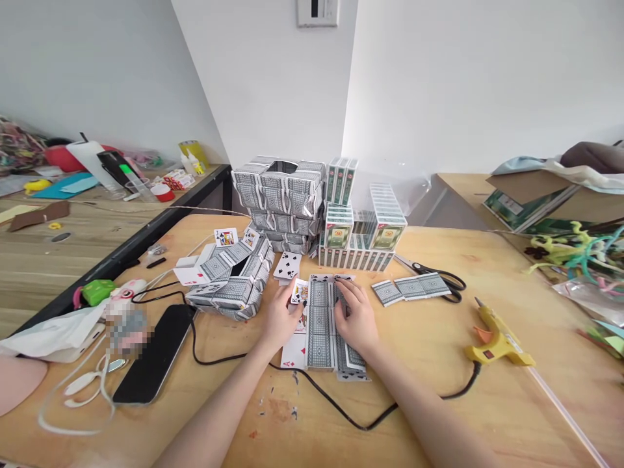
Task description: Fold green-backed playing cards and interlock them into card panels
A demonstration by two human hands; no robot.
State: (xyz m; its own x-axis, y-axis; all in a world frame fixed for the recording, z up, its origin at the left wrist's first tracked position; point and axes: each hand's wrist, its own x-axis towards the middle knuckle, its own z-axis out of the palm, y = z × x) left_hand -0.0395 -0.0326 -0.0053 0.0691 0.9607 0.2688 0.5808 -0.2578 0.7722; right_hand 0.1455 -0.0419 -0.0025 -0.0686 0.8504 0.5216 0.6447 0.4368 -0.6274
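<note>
A wooden table [439,364] stands in a corner of white walls [439,84]. Near its middle lies a strip [319,325] of joined cards, backs up. Its long axis runs straight away from the person, toward the stacked decks [355,227]. The left hand [279,318] pinches a face-up card [299,290] at the strip's far left edge. The right hand [357,320] lies flat on the strip's right side, fingers stretched. A glue gun [494,341] rests well to the right.

My feed bright and even, soft daylight strongest on the right white wall [463,97], faint shadows on the counter [439,364], playing cards [319,325] crisp at centre, edges bowed by the wide lens, pixelated patch [127,330] at left.
</note>
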